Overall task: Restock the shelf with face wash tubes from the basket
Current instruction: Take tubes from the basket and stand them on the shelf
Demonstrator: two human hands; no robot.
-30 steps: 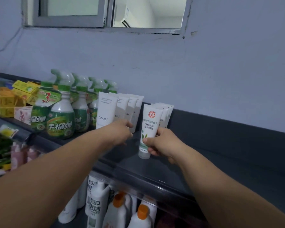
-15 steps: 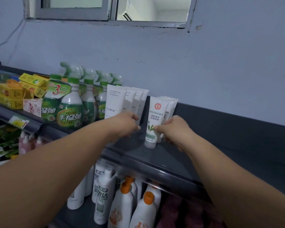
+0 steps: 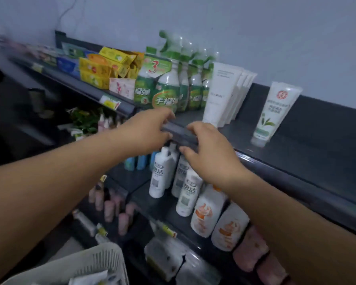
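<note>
The left grip (image 3: 150,130) and the right grip (image 3: 210,155) hung side by side at the front rail of the top shelf (image 3: 296,161). Both had loosely bent fingers and held no tube. Fingers lay above the rail and thumbs below it, but blur hid whether they touched it. The leaf-printed face wash tube (image 3: 273,114) stood cap-down on the shelf, beyond the right grip and off to its right, well apart from it. A row of plain white tubes (image 3: 220,95) stood just beyond the right grip. Green spray bottles (image 3: 167,87) stood beyond the left grip. White bottles (image 3: 162,171) on the shelf below showed under both grips. The pale basket (image 3: 103,258) sat far below the left grip, nearer the person, with something white inside.
</note>
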